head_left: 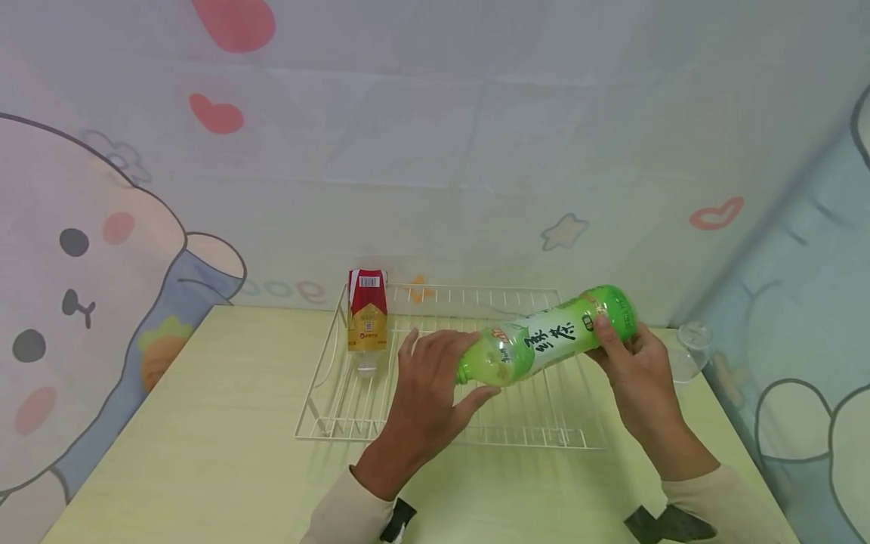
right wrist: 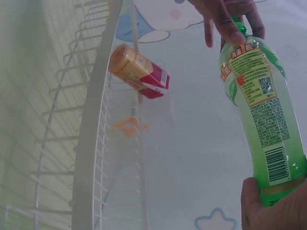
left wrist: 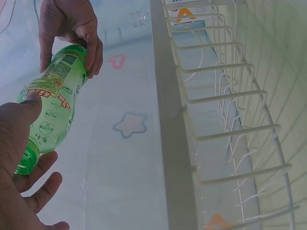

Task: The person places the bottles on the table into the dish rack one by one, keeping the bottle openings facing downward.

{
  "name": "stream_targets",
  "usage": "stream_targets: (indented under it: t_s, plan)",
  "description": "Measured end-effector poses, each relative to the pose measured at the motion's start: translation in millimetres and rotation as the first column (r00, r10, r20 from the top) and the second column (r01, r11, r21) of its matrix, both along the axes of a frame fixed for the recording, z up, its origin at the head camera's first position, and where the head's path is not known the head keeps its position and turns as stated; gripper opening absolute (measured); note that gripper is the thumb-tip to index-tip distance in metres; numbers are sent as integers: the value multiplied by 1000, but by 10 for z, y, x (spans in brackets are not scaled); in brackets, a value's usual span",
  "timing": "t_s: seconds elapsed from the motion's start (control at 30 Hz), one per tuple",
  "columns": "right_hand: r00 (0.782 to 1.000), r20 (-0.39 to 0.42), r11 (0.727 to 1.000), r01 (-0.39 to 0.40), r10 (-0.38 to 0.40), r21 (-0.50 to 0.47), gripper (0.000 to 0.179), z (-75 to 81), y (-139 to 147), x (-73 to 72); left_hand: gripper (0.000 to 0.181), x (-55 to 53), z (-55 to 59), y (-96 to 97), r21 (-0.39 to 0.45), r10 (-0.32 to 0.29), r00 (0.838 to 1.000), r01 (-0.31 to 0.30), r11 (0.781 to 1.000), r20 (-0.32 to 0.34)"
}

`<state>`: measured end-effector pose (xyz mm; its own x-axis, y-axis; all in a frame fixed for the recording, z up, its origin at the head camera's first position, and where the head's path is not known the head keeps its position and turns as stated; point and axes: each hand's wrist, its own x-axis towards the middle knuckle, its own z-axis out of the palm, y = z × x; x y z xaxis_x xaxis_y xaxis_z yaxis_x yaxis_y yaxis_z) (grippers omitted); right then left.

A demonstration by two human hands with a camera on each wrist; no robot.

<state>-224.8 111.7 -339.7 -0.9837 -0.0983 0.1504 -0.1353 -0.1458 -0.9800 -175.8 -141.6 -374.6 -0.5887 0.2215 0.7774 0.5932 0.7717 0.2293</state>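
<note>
A green tea bottle is held tilted above a white wire rack, its cap end at the left and lower than its base. At the base end my right hand grips it, thumb across the label side. My left hand holds the neck end between thumb and forefinger; in the left wrist view its other fingers spread away from the bottle. The back label with a barcode faces the right wrist camera.
A red and yellow drink container with a clear end lies at the rack's left side. A clear plastic jar stands at the table's right rear corner. Printed cloth walls close in the pale table at the back and sides.
</note>
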Motion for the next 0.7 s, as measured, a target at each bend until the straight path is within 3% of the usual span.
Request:
stream_targets:
  t_s: [0.23, 0.7]
  plan:
    - [997, 7, 990, -69, 71, -126, 31, 20, 15, -5, 73, 1, -5, 4, -10, 7, 1000, -7, 1000, -12]
    - [999, 25, 993, -30, 34, -115, 33, 43, -3, 16, 72, 9, -59, 7, 10, -2, 1000, 1, 1000, 11]
